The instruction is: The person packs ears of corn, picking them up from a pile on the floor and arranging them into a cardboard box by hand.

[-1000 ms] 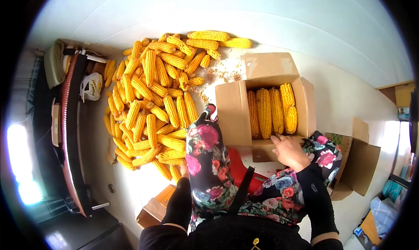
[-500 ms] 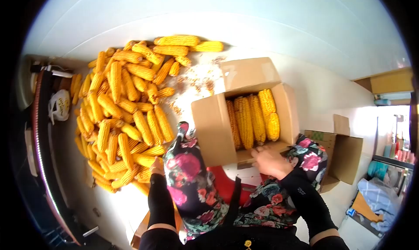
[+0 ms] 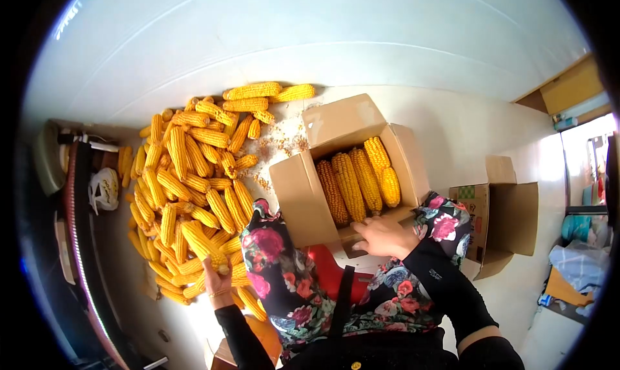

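Note:
My left hand (image 3: pixel 218 281) is closed around the lower end of a corn cob (image 3: pixel 201 241), which lifts from the near side of the big pile of yellow cobs (image 3: pixel 194 176). My right hand (image 3: pixel 387 236) is at the near rim of an open cardboard box (image 3: pixel 298 199), fingers over the edge and thumb outside, gripping the wall. Inside the box, several corn cobs (image 3: pixel 349 186) stand side by side, with a shorter one (image 3: pixel 390 186) at the right. The box rests against my knees, its flaps folded outward.
A second open cardboard box (image 3: pixel 513 218) lies to the right. Loose kernels (image 3: pixel 284 144) are scattered on the floor between pile and box. A white plastic bag (image 3: pixel 103 190) is by the dark furniture at left. A red stool (image 3: pixel 326 273) shows between my legs.
My left hand, earlier lower at the pile's edge, now grips a cob and raises it. My right hand stays at the box rim. The view has shifted a little.

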### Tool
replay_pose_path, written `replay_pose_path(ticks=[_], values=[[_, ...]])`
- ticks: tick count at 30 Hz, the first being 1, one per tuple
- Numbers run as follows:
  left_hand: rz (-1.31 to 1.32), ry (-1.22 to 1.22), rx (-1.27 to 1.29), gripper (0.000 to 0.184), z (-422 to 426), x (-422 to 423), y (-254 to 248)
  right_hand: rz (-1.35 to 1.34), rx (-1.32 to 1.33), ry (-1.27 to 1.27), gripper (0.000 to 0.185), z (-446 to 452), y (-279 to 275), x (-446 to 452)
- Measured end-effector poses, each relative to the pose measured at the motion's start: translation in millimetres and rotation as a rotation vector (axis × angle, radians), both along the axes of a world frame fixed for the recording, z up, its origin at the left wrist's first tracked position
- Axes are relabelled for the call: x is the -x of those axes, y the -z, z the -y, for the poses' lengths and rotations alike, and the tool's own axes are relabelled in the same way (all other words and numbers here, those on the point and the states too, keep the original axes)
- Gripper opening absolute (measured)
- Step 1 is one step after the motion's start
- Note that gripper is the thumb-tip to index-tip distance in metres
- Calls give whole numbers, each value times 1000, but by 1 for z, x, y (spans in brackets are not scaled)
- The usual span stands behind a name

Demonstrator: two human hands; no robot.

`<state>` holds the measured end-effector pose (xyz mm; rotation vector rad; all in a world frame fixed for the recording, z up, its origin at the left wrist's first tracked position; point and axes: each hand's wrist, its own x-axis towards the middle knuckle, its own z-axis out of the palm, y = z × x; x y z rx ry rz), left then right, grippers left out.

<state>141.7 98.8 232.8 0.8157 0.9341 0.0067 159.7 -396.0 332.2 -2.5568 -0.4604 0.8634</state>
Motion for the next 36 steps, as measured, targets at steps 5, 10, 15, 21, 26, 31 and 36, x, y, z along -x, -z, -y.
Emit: replay_pose_path(ticks=[5, 10, 15, 21, 26, 31, 36], values=[[387, 362, -545, 41, 66, -54, -143, 164, -46, 158, 43, 6, -7, -1], [471, 777, -440, 47, 205, -70, -219, 230, -583, 496, 50, 20, -28, -13], [706, 1243, -779, 61, 322, -56, -136, -365, -1651, 858, 87, 20, -40, -24], [598, 1631, -1396, 49, 329, -70, -128, -162, -893, 1444, 63, 9, 15, -26], [624, 1355, -1333, 38, 324, -78, -131, -180, -701, 1213, 77, -3, 21, -29], [597, 1377, -1341, 37, 322, -75, -134, -38, -585, 1142, 84, -14, 54, -39], [586, 1396, -1365, 39, 315, -77, -132, -88, -378, 740, 113, -39, 104, -42]])
